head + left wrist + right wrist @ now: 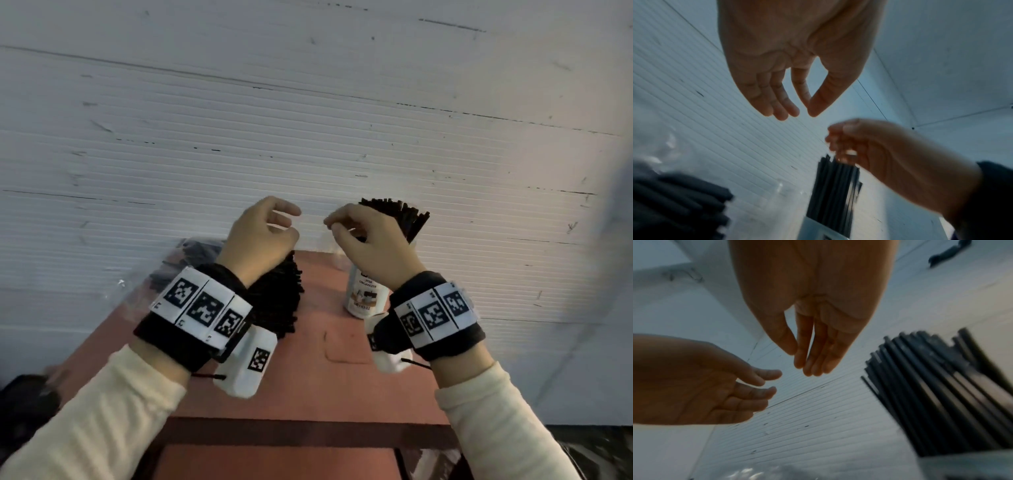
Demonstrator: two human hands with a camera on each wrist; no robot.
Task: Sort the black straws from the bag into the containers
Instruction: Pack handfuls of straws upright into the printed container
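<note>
1. Black straws [397, 216]: one bundle stood upright in the white container [364, 294] at the far right of the red table [322, 377], long axes near vertical, cut ends up and fanning outward toward the top. A second mass of straws [281, 294] lay nearer you at centre-left, partly hidden behind your left wrist, cut ends facing right and toward you. More dark straws showed dimly inside the clear bag [178, 263] at far left.
2. Your left hand [263, 236] hung raised above the table, fingers loosely curled, thumb and forefinger nearly meeting; it held nothing.
3. Your right hand [370, 240] hovered just in front of the upright bundle, fingertips gathered together and pointing left. No straw showed between them in either wrist view, so it appeared empty.
4. The two hands were near each other but apart, both clear of the straws.
5. Judgement: you seemed to be between placements, with the next handful still to be taken.
6. Advice: gather a modest bunch with all axes parallel, turn it vertical before it reaches the rim, and lower it beside the standing straws, not onto their splayed tops. The container looked tall and narrow, so a sideways nudge could tip it; steady it with the free hand.
</note>
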